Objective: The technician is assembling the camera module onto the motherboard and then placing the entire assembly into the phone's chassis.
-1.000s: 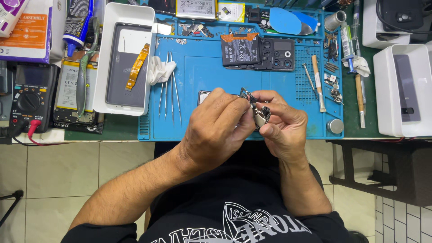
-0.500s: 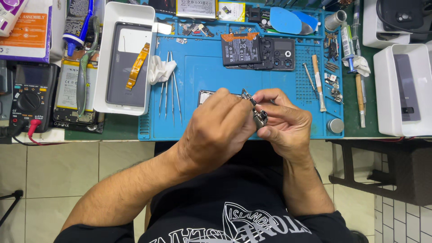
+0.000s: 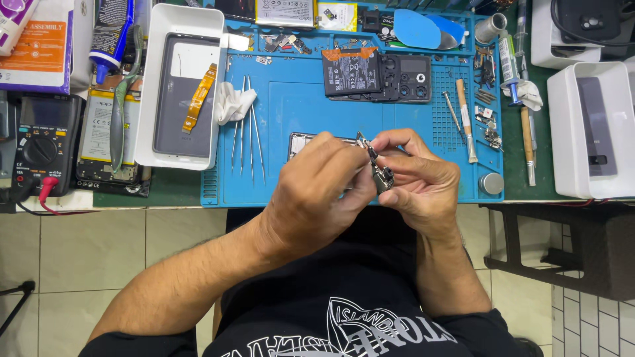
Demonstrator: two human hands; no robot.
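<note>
Above the near edge of a blue work mat (image 3: pixel 291 112), both hands pinching one small metal phone part (image 3: pixel 381 176).
Left hand (image 3: pixel 317 198) closed on it from the left, right hand (image 3: pixel 420 185) gripping from the right; thin tweezers (image 3: pixel 248 125) just beyond the left hand, screwdriver (image 3: pixel 465 119) beyond the right.

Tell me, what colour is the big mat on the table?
The mat is bright blue, seen best in the head view.
</note>
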